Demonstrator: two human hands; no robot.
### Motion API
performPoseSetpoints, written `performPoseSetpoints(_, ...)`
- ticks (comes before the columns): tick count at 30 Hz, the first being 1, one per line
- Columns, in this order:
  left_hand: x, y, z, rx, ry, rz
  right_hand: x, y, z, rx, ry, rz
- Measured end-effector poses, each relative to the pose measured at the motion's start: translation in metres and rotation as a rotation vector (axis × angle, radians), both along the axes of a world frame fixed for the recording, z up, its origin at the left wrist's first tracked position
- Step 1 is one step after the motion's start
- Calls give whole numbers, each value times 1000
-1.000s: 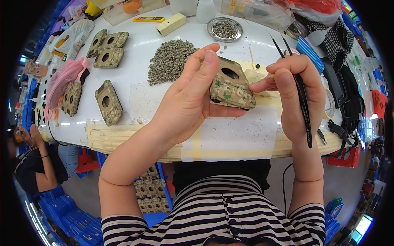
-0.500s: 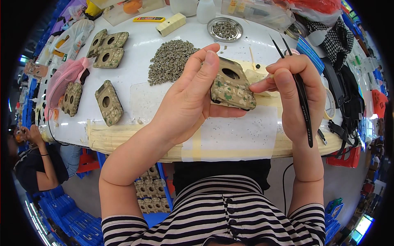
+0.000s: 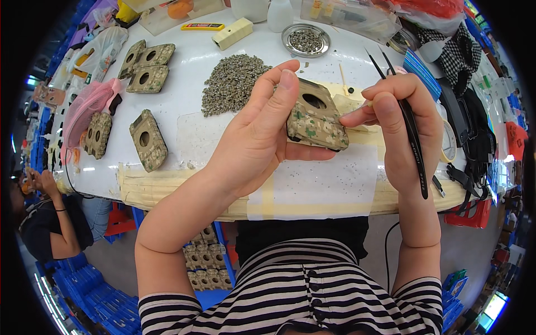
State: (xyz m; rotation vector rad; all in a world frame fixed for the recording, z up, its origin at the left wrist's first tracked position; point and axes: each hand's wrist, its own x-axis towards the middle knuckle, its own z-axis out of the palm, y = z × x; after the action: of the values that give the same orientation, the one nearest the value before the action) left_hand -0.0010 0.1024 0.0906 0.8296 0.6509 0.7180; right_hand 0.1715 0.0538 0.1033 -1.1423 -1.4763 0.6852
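Observation:
A camouflage-painted model tank hull (image 3: pixel 315 120) with a round hole in its top lies tilted in my left hand (image 3: pixel 248 131). My thumb rests along its left side and fingers pass beneath it. Black tweezers (image 3: pixel 414 137) are tucked in my right hand (image 3: pixel 410 120), their tips pointing up and away from the hull. A fingertip of that hand meets the hull's right edge, with the thumb bent close by. Whether something tiny is pinched there cannot be made out.
Left of my hands lie several more hulls (image 3: pixel 148 139). Beyond them is a heap of small grey-green parts (image 3: pixel 231 84), with a metal dish (image 3: pixel 306 41) holding similar ones. A paper sheet (image 3: pixel 321 187) covers the near edge. Another person (image 3: pixel 56 223) sits at left.
Hardly anything differs. The tweezers have turned slightly in my right hand; the hull and both hands stay nearly in place.

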Motion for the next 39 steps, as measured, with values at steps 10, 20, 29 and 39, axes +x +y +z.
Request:
performPoseSetpoints(10,0,0,0,3,-9,-1,2,0,0,-11,-1,6)
performPoseSetpoints(20,-2,5,-4,52,-50,-9,27,1,-4,226,-302,-290)
performPoseSetpoints(29,-3,10,-11,104,-83,22,30,5,-14,313,-752,-332)
performPoseSetpoints(39,-3,9,-12,145,-88,-79,25,-11,-9,288,-200,-59)
